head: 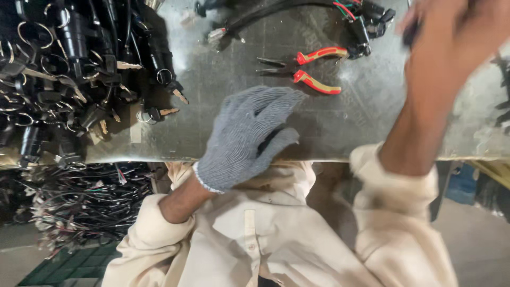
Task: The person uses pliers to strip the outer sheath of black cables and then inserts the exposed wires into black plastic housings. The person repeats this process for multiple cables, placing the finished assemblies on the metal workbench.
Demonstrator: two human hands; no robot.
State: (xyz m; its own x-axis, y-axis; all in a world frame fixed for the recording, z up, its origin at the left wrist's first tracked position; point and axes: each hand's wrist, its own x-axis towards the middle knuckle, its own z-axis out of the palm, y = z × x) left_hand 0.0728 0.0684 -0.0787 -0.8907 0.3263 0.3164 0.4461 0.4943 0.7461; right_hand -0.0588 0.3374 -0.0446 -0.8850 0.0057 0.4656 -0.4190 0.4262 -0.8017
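Observation:
My left hand (245, 137) wears a grey knitted glove and rests flat on the near edge of a metal worktable (223, 79), fingers spread, holding nothing. My right hand (454, 29) is bare, raised at the upper right and blurred; something dark shows between its fingers, but I cannot tell what it is. Needle-nose pliers (308, 68) with red and yellow handles lie open on the table just beyond my left hand. A black wire harness (297, 13) with connectors lies along the far edge.
A large heap of black key-lock parts with keys and rings (69, 79) fills the table's left side. Below the table at left hangs a tangle of wiring (74, 207). A green crate (69, 268) sits on the floor.

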